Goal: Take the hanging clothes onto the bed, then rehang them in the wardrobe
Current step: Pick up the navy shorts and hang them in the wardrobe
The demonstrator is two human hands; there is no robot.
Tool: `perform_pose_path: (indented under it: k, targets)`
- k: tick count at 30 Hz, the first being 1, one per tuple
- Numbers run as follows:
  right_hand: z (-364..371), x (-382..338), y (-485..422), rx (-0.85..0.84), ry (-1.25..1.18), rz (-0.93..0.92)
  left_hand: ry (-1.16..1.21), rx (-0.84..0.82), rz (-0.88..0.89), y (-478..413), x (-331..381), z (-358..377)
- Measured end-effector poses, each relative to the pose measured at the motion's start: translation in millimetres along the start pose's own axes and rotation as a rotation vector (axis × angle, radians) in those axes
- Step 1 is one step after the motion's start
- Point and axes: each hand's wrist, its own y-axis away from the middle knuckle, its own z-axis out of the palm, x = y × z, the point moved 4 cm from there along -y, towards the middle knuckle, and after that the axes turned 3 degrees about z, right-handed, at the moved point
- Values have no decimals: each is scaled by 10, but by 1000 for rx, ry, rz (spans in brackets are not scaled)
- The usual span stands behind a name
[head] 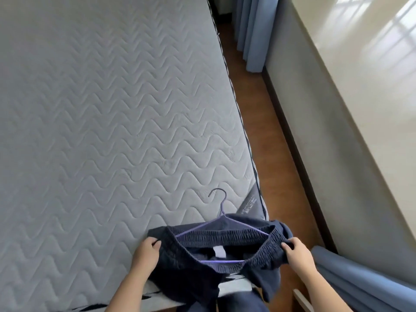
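- The navy elastic-waist bottoms (202, 273) are at the near right corner of the bed, held just above the mattress (101, 109). The waistband is stretched open towards the camera.
- The left grip (146, 252) is clenched on the left end of the waistband, thumb on top and fingers curled into the fabric.
- The right grip (297, 254) pinches the right end of the waistband in the same way, with bunched cloth under its fingers.
- A purple wire hanger (223, 216) sits inside the waistband. Its sloping arms run along the far side of the elastic and its lower bar crosses the opening near the front.
- The hanger's hook points away from the person and lies over the mattress surface.
- A small white label (219, 251) shows inside the waistband, between the two grips.
- The rest of the fabric drops over the near edge of the bed, between the forearms. Whether these are shorts or long trousers cannot be told.
- The mattress is bare, pale grey and quilted in wavy lines, with dark piping along its right edge and a printed tag (248, 204) at the corner just beyond the garment.
- A strip of brown wooden floor (265, 131) runs beside the bed on the right, bordered by a dark skirting board (290, 140) under a pale wall (337, 109).
- Blue curtains (249, 30) hang at the far end of the strip, and more blue curtain fabric (360, 278) shows at lower right.
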Motion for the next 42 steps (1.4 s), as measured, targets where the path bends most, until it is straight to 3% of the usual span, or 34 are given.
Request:
perform_pose_path:
  k: [8, 13, 20, 29, 32, 37, 42]
  targets:
    - [-369, -261, 250, 47, 69, -264, 66, 154, 73, 750, -223, -203]
    - [-435, -926, 472, 75, 86, -515, 142, 352, 123, 1184, -382, -604]
    - [-147, -2040, 1266, 34, 187, -897, 334, 690, 28, 1852, -1138, -1059]
    - [1011, -2851, 3068, -101, 403, -1339, 420, 1164, -256, 2909, -2775, -1385]
    - [1533, -2895, 3745, -133, 470, -1448, 323, 1265, -383, 3306, -3402, -1437]
    - [2559, -2777, 4748, -150, 611, -1641, 231, 1236, -550, 3823, -4548, -1247]
    - [3626, -2531, 5476, -198, 842, -1730, 415, 1185, -700, 4223, -5555, -871]
